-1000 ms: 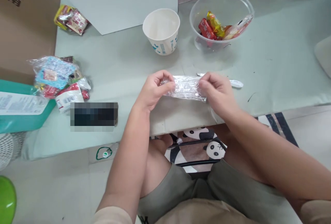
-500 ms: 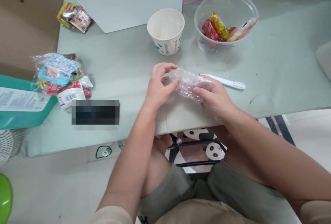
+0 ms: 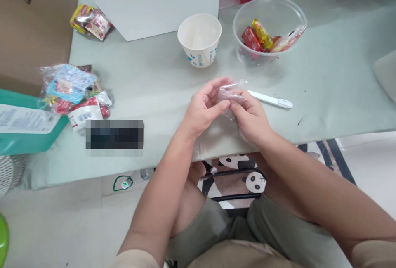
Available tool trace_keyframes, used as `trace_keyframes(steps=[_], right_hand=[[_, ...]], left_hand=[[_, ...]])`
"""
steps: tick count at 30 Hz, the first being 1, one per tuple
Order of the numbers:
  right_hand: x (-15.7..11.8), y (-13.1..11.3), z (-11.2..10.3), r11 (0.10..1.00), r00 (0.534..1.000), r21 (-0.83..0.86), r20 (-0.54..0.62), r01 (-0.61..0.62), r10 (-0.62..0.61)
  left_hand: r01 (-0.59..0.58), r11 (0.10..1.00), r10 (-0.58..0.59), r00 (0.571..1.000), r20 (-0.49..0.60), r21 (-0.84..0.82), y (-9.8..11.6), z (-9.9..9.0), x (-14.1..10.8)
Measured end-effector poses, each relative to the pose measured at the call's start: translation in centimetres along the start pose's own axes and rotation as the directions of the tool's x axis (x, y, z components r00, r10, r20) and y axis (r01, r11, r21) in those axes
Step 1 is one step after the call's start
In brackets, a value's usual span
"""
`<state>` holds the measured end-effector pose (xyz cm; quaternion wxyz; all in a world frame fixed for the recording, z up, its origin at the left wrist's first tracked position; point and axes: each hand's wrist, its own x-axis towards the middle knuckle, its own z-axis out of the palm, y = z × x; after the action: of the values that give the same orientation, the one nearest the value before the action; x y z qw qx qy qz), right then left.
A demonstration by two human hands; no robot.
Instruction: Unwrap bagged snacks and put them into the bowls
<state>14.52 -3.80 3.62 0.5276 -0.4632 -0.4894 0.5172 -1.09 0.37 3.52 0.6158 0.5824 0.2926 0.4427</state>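
Between my two hands is a crumpled clear plastic wrapper [image 3: 230,93], held just above the near part of the table. My left hand [image 3: 206,107] closes on its left side, thumb pressed toward the fingers. From the other side, my right hand [image 3: 252,115] pinches the plastic, its thumb close to the left one. My fingers cover much of the wrapper, so its full shape is hidden. Just behind my right hand lies a white box cutter-like tool [image 3: 275,99], its left end hidden. Beyond my hands stands an upright white paper cup [image 3: 199,41].
Right of the cup, a clear plastic bowl [image 3: 297,5] holds several wrapped snacks [image 3: 261,39]. At left lie a pile of snack packets [image 3: 74,90] and a blurred-out dark object [image 3: 114,135]. A cardboard box [image 3: 37,24] and a green container [image 3: 34,144] border the table's left side.
My hands have come closer together, the left moving right. The wrapper, earlier stretched out between them, is now bunched up and more covered by my fingers.
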Motion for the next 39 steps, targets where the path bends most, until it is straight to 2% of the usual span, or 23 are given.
trace_keyframes(steps=[2, 5, 8, 11, 15, 17, 21, 24, 27, 30, 32, 33, 34, 35, 37, 38, 39], right_hand=[[0.0, -0.2, 0.5, 0.999, 1.0, 0.041, -0.025, -0.009, 0.01], [0.2, -0.1, 0.8, 0.999, 0.996, 0.045, -0.088, -0.007, 0.011], [0.5, 0.2, 0.7, 0.999, 0.977, -0.012, -0.205, 0.048, -0.049], [0.8, 0.3, 0.6, 0.998, 0.988, -0.031, -0.144, 0.058, -0.062], [0.8, 0.0, 0.6, 1.0, 0.998, -0.026, -0.063, -0.01, 0.008], [0.8, -0.3, 0.6, 0.998, 0.999, -0.041, -0.042, -0.037, 0.035], [0.3, -0.9, 0.6, 0.98, 0.997, -0.185, -0.017, -0.072, 0.07], [-0.1, -1.5, 0.8, 0.973, 0.998, -0.223, -0.011, -0.059, 0.058], [0.5, -2.6, 1.1, 0.947, 1.0, -0.322, -0.023, -0.004, -0.003], [3.3, -4.9, 1.3, 0.851, 0.979, -0.5, -0.029, 0.162, -0.203], [6.5, -7.0, 1.6, 0.723, 0.936, -0.636, -0.006, 0.269, -0.353], [8.3, -8.1, 1.9, 0.657, 0.926, -0.701, 0.01, 0.276, -0.378], [10.1, -9.2, 2.3, 0.612, 0.927, -0.75, 0.004, 0.251, -0.375], [12.0, -10.1, 2.8, 0.609, 0.948, -0.767, -0.002, 0.202, -0.317], [15.4, -11.5, 4.0, 0.653, 0.984, -0.756, -0.077, 0.047, -0.159], [16.9, -11.9, 4.6, 0.641, 0.991, -0.767, -0.106, -0.033, -0.076], [18.3, -11.9, 5.2, 0.586, 0.992, -0.805, -0.124, -0.094, -0.012]], left_hand=[[-0.007, 0.999, 0.004, 0.997, -0.072, -0.034, -0.1, 0.0, 0.0], [0.033, 0.994, -0.049, 0.986, -0.157, -0.1, 0.2, -0.3, -0.2], [0.107, 0.982, -0.132, 0.979, -0.155, -0.158, 0.8, -0.4, -0.5], [0.154, 0.975, -0.179, 0.972, -0.154, -0.158, 1.3, -0.2, -0.5], [0.107, 0.994, -0.099, 0.966, -0.239, 0.019, 1.1, 0.2, -0.4], [0.097, 0.984, -0.06, 0.971, -0.233, 0.15, 1.0, 0.3, -0.3], [0.062, 0.93, -0.001, 0.986, -0.167, 0.362, 1.4, 0.1, -0.6], [0.051, 0.914, -0.004, 0.993, -0.119, 0.403, 2.1, -0.2, -0.9], [0.051, 0.92, 0.026, 0.981, -0.191, 0.389, 2.7, -0.8, -1.0], [0.049, 0.945, 0.061, 0.945, -0.322, 0.323, 3.1, -1.8, -1.1], [0.05, 0.958, 0.067, 0.918, -0.391, 0.282, 3.3, -2.5, -1.0], [0.052, 0.962, 0.066, 0.908, -0.413, 0.267, 3.4, -2.8, -1.0], [0.054, 0.964, 0.063, 0.904, -0.423, 0.259, 3.5, -3.1, -1.0], [0.055, 0.965, 0.061, 0.902, -0.426, 0.255, 3.5, -3.2, -1.0], [0.055, 0.963, 0.063, 0.907, -0.417, 0.264, 3.6, -3.4, -1.1], [0.054, 0.96, 0.065, 0.91, -0.409, 0.274, 3.7, -3.5, -1.1], [0.054, 0.957, 0.067, 0.914, -0.4, 0.284, 3.7, -3.5, -1.1]])
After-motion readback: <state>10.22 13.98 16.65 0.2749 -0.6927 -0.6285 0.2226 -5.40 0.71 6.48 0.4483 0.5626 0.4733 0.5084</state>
